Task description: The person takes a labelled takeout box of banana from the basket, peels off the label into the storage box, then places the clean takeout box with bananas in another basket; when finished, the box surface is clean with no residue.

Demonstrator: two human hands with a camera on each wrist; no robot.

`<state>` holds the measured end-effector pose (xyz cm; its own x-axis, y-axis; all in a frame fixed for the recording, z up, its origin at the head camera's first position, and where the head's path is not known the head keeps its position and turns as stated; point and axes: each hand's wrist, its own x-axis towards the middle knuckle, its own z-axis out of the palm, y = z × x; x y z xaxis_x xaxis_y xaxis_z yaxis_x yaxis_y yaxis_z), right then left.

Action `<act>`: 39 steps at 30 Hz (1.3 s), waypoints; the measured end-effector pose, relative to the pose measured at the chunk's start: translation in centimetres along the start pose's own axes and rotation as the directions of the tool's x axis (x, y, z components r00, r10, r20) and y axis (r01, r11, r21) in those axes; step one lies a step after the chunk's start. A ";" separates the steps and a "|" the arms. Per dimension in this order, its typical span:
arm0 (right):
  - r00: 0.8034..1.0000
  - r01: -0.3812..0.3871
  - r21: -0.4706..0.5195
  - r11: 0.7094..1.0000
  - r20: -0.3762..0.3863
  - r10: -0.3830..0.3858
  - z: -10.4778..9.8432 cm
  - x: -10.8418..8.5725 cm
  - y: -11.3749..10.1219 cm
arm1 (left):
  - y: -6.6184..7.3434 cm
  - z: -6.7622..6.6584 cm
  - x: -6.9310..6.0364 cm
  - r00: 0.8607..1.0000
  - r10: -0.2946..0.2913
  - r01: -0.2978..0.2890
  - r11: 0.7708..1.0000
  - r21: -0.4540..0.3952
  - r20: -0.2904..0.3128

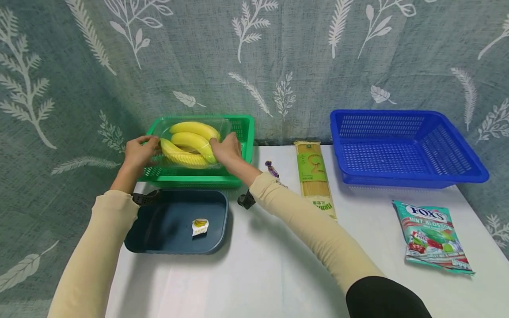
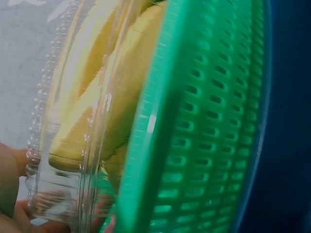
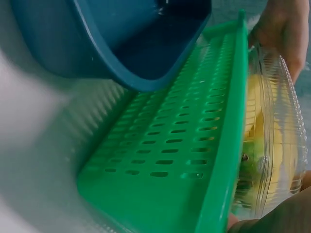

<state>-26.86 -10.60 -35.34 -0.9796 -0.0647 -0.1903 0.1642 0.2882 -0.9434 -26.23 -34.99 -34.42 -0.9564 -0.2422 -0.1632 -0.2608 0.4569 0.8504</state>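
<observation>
Several yellow bananas [image 1: 195, 129] lie inside a clear plastic clamshell box [image 1: 184, 160]. The box sits tilted in the top of a green basket [image 1: 191, 180]. My left hand [image 1: 139, 151] grips its left end, and my right hand [image 1: 229, 150] grips the right end. In the left wrist view, left-hand fingers [image 2: 20, 160] curl at the ridged edge of the box [image 2: 63, 194]. In the right wrist view the box [image 3: 272, 145] stands out past the basket's rim [image 3: 228, 145]. Whether it touches the basket's floor is hidden.
A dark blue tub [image 1: 175, 251] holding a small banana-printed piece [image 1: 200, 226] stands before the green basket. To the right are a purple-wrapped candy [image 1: 272, 169], a noodle packet [image 1: 315, 176], a blue basket [image 1: 397, 179] and a Fox's candy bag [image 1: 433, 236].
</observation>
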 end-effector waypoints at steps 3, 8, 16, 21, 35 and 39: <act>1.000 0.001 -0.021 1.000 -0.012 -0.001 0.1 0.2 0.1 | -0.2 0.2 0.4 1.000 0.002 -0.002 1.000 0.015 0.015; 0.997 -0.071 -0.068 0.995 0.012 0.072 0.4 0.7 0.2 | -0.5 0.6 0.9 0.997 -0.019 0.016 0.999 0.038 0.071; 0.989 -0.142 -0.119 0.983 0.019 0.146 0.9 1.6 0.9 | -1.6 1.5 1.5 0.989 -0.046 0.043 0.999 0.026 0.143; 0.984 -0.177 -0.120 0.977 0.006 0.179 1.4 1.9 1.5 | -1.9 2.1 1.8 0.977 -0.072 0.062 0.997 0.052 0.203; 0.978 -0.210 -0.155 0.965 -0.038 0.207 1.4 2.7 2.1 | -1.2 2.9 2.6 0.958 -0.053 0.012 0.989 0.145 0.281; 0.984 -0.177 -0.185 0.967 -0.040 0.173 1.3 2.8 2.1 | -1.3 2.6 2.8 0.961 -0.041 -0.008 0.985 0.175 0.274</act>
<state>-29.08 -11.44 -38.16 -0.9403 0.0243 -0.3395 0.3111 0.4665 -0.8280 -28.94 -34.05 -37.25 -0.9443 -0.0168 -0.3287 -0.2722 0.6012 0.7513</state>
